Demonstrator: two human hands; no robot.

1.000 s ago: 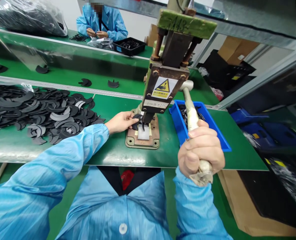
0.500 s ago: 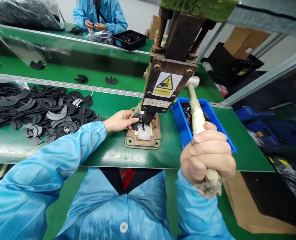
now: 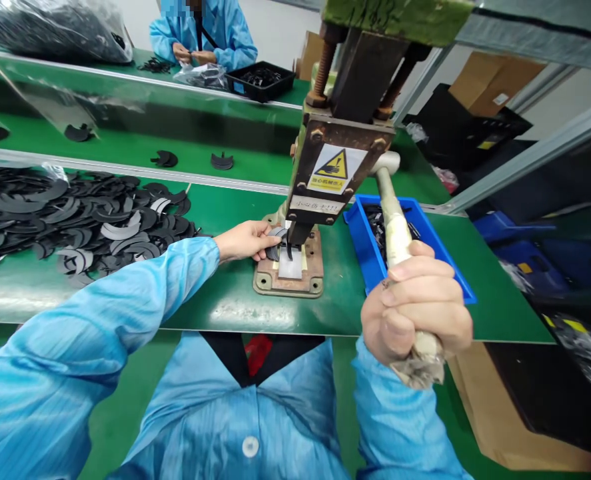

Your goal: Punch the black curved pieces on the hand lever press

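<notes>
Changed: over the last half second the curved piece [image 3: 276,235] in the left hand [image 3: 245,241] has gone from mostly black to showing a greyer face, so likely tilted slightly; right hand [image 3: 420,303] hardly shifted. Probably small positioning at the press [image 3: 342,130], nothing finished.

Left hand pinches that piece between thumb and fingers, at the left of the press tip, just above the base. Right hand clenched around the press handle [image 3: 396,230].

Materials: piece dark, crescent-like, matte; similar ones in a loose pile [image 3: 90,220] on the glossy green counter [image 3: 225,207]. Press rusty, green-painted; flat silvery plate [image 3: 290,268] on its base. Handle pale, round-headed, crumpled wrap at the end. Blue bin [image 3: 362,250] behind, smooth, plastic-looking.
</notes>
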